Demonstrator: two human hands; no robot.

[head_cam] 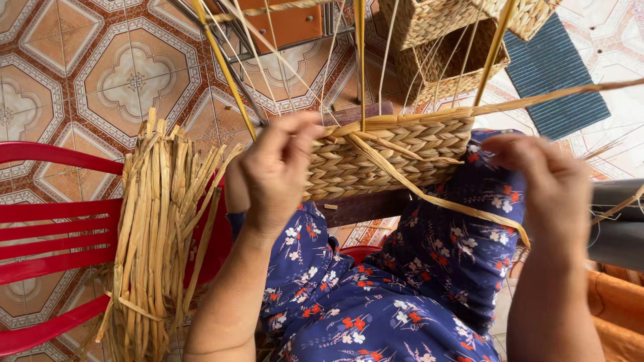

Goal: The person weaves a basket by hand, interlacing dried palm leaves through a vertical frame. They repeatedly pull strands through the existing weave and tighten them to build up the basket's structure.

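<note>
Weaving is mid-row: the left hand (pixel 275 171) pinches the rim of the half-woven tan straw basket (pixel 386 157) at its 9 o'clock. The right hand (pixel 547 184) grips a flat straw strand (pixel 429 196) at 3 o'clock; tucking it between the upright stakes (pixel 360 60) looks next.

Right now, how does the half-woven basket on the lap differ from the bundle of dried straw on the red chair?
The half-woven basket is plaited into tight braided rows, while the bundle of dried straw is loose, unwoven stalks tied together. The basket lies across the lap with both the left hand and the right hand at it; the bundle stands untouched against the red chair. Both share the same tan, dry fibre.
</note>
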